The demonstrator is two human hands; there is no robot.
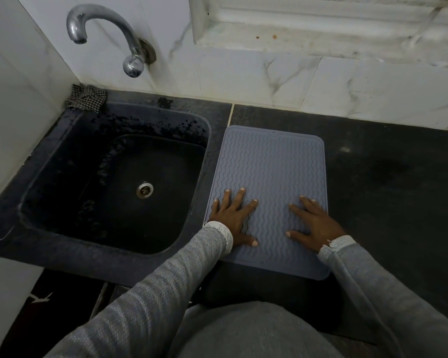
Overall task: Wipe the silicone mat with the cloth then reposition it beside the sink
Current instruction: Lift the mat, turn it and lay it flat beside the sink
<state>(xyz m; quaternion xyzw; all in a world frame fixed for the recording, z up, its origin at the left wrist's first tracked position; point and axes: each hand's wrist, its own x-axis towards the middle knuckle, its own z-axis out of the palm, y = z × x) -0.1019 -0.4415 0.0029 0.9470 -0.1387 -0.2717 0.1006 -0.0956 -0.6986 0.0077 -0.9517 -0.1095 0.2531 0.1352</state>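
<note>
A grey-blue silicone mat with wavy ridges lies flat on the dark counter, its left edge right beside the black sink. My left hand rests flat on the mat's near left part, fingers spread. My right hand lies flat on the near right part, fingers spread too. Neither hand holds anything. A checked cloth sits bunched in the far left corner behind the sink, away from both hands.
A curved metal tap comes out of the tiled wall above the sink. The sink has a metal drain and wet walls. Dark counter stretches to the right of the mat. A marble window ledge runs above.
</note>
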